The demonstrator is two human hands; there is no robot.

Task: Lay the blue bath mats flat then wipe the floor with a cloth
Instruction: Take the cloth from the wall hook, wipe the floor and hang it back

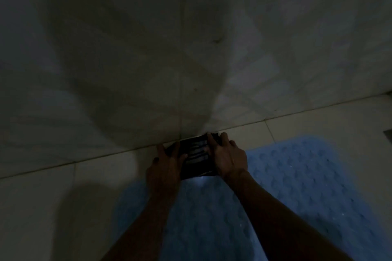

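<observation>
A dark striped cloth [196,155] is bunched on the pale floor tiles where they meet the wall. My left hand [164,167] grips its left side and my right hand [228,155] presses down on its right side. A blue bath mat [307,180] with a bumpy surface lies flat on the floor to the right of my hands. Blue mat [203,218] also shows under and between my forearms; whether it is the same mat or a second one I cannot tell. The scene is dim.
A tiled wall [169,48] rises directly ahead, its base joint running diagonally across the view. Pale floor tiles [53,207] spread to the left of the mats. A dark square edge [388,133] shows at the far right.
</observation>
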